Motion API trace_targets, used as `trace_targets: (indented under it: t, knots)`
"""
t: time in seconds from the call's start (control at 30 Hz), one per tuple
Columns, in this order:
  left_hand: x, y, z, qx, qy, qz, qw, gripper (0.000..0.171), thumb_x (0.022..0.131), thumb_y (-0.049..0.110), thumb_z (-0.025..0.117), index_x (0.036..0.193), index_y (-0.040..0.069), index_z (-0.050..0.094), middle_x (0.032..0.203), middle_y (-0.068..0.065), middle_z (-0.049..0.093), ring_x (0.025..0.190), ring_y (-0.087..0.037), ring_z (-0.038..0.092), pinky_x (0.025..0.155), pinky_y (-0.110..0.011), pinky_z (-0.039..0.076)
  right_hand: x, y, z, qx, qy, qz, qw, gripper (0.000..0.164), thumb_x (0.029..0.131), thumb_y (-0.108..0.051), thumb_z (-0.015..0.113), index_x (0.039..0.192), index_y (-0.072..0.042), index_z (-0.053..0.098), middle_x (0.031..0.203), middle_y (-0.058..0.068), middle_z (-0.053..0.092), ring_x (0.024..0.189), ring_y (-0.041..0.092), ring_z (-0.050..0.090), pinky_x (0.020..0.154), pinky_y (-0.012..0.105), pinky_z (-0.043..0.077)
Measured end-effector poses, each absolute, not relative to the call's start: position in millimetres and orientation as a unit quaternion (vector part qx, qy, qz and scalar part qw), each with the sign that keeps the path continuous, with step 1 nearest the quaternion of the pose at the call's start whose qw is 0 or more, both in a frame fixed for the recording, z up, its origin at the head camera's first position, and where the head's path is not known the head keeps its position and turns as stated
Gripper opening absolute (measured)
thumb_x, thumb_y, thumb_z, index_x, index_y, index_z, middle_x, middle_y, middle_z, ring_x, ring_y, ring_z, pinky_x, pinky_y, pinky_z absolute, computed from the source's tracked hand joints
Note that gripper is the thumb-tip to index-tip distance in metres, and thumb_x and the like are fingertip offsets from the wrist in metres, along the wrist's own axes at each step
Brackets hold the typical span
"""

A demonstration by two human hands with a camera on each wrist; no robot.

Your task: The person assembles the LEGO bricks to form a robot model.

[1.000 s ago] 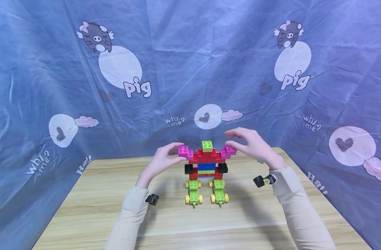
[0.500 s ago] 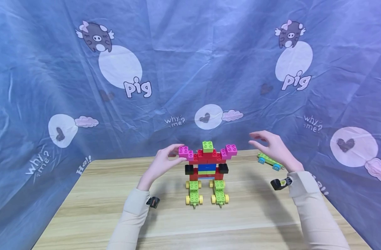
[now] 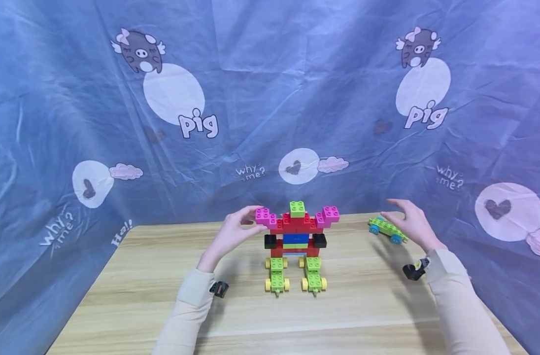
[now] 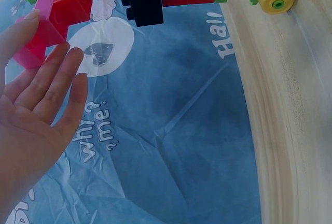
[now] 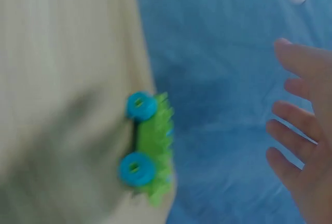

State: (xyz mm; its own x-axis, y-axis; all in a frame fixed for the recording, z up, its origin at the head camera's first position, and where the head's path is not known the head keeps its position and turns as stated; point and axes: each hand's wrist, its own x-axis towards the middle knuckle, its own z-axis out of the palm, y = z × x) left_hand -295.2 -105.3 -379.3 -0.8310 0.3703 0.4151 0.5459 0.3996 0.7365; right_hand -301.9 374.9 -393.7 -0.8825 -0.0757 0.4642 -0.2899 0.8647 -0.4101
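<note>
A figure built of toy bricks (image 3: 295,226) stands upright on the table, with a lime brick on top and a raised pink arm at each side. My left hand (image 3: 235,231) pinches the pink brick (image 3: 263,216) of its left arm between thumb and fingers; the left wrist view shows the thumb (image 4: 23,32) on that brick. Two lime wheeled bases with yellow wheels (image 3: 277,281) form the figure's feet. Away to the right, my right hand (image 3: 414,224) is held with fingers spread and nothing in it. It hovers by a lime toy car base (image 3: 387,229) with blue wheels, not touching it.
The wooden table (image 3: 172,305) ends at the back and sides against a blue printed cloth (image 3: 252,98). The car base lies near the table's back right edge. Black cameras (image 3: 415,270) are strapped to both wrists.
My right hand has left the figure's right pink arm and moved right to the toy car base, bringing it into view. My left hand has kept its grip on the left pink brick.
</note>
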Motion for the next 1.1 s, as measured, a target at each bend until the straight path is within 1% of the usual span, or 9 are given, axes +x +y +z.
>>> trace_targets:
  t: [0.2, 0.4, 0.5, 0.57, 0.67, 0.77, 0.87, 0.97, 1.1]
  knots:
    - [-295, -103, -381, -0.279, -0.827, -0.478, 0.096, 0.048, 0.08, 0.032, 0.074, 0.124, 0.022, 0.058, 0.109, 0.0, 0.068, 0.098, -0.017, 0.063, 0.09, -0.043, 0.054, -303, 395, -424, 0.079, -0.956, 0.226, 0.171, 0.066, 0.089, -0.035, 0.061, 0.136, 0.006, 0.039, 0.135, 0.036, 0.039, 0.122, 0.055, 0.034, 0.099, 0.068, 0.027]
    - [-292, -102, -385, -0.271, -0.834, -0.474, 0.083, 0.048, 0.08, 0.034, 0.073, 0.125, 0.024, 0.057, 0.112, 0.003, 0.067, 0.099, -0.015, 0.063, 0.09, -0.041, 0.054, -298, 406, -443, 0.078, -0.964, 0.222, 0.121, 0.079, 0.086, -0.037, 0.064, 0.139, 0.012, 0.03, 0.14, 0.04, 0.028, 0.125, 0.06, 0.026, 0.1, 0.071, 0.022]
    - [-291, -101, -386, -0.274, -0.834, -0.472, 0.084, 0.048, 0.08, 0.035, 0.073, 0.124, 0.023, 0.057, 0.112, 0.004, 0.067, 0.099, -0.015, 0.063, 0.09, -0.039, 0.054, -298, 410, -448, 0.079, -0.968, 0.214, 0.103, 0.085, 0.084, -0.039, 0.066, 0.139, 0.013, 0.028, 0.141, 0.041, 0.025, 0.123, 0.062, 0.026, 0.099, 0.071, 0.023]
    - [-291, -101, -386, -0.275, -0.834, -0.471, 0.087, 0.048, 0.08, 0.034, 0.073, 0.124, 0.023, 0.058, 0.111, 0.004, 0.067, 0.099, -0.014, 0.063, 0.09, -0.037, 0.054, -298, 412, -452, 0.082, -0.971, 0.206, 0.094, 0.085, 0.082, -0.04, 0.068, 0.139, 0.013, 0.03, 0.14, 0.041, 0.025, 0.121, 0.062, 0.028, 0.097, 0.071, 0.026]
    - [-291, -101, -385, -0.274, -0.835, -0.469, 0.086, 0.048, 0.08, 0.033, 0.073, 0.124, 0.022, 0.058, 0.113, 0.003, 0.067, 0.099, -0.015, 0.063, 0.09, -0.036, 0.054, -299, 414, -458, 0.093, -0.971, 0.199, 0.09, 0.085, 0.081, -0.039, 0.07, 0.137, 0.013, 0.033, 0.136, 0.041, 0.033, 0.118, 0.058, 0.036, 0.093, 0.067, 0.034]
    - [-292, -101, -385, -0.272, -0.834, -0.472, 0.083, 0.048, 0.08, 0.03, 0.073, 0.124, 0.019, 0.057, 0.115, 0.0, 0.066, 0.101, -0.018, 0.063, 0.092, -0.039, 0.053, -300, 414, -462, 0.1, -0.97, 0.21, 0.074, 0.085, 0.081, -0.038, 0.07, 0.136, 0.014, 0.032, 0.134, 0.041, 0.035, 0.116, 0.056, 0.04, 0.09, 0.063, 0.039]
    - [-293, -101, -385, -0.27, -0.835, -0.473, 0.085, 0.048, 0.081, 0.024, 0.073, 0.125, 0.016, 0.057, 0.116, -0.004, 0.066, 0.102, -0.022, 0.063, 0.093, -0.044, 0.052, -301, 412, -464, 0.105, -0.965, 0.232, 0.055, 0.086, 0.081, -0.036, 0.07, 0.137, 0.016, 0.029, 0.135, 0.043, 0.032, 0.117, 0.058, 0.038, 0.091, 0.064, 0.038]
    - [-294, -100, -384, -0.269, -0.837, -0.467, 0.091, 0.047, 0.081, 0.017, 0.072, 0.125, 0.012, 0.057, 0.114, -0.008, 0.067, 0.101, -0.025, 0.063, 0.093, -0.047, 0.052, -304, 410, -464, 0.112, -0.963, 0.243, 0.044, 0.088, 0.08, -0.034, 0.071, 0.137, 0.017, 0.027, 0.136, 0.044, 0.028, 0.12, 0.06, 0.033, 0.093, 0.067, 0.034]
    - [-296, -102, -381, -0.274, -0.837, -0.464, 0.101, 0.045, 0.081, 0.019, 0.072, 0.124, 0.015, 0.057, 0.11, -0.005, 0.068, 0.099, -0.021, 0.064, 0.091, -0.047, 0.053, -308, 408, -463, 0.125, -0.96, 0.247, 0.05, 0.089, 0.078, -0.031, 0.074, 0.138, 0.016, 0.027, 0.137, 0.044, 0.028, 0.12, 0.059, 0.032, 0.093, 0.068, 0.033]
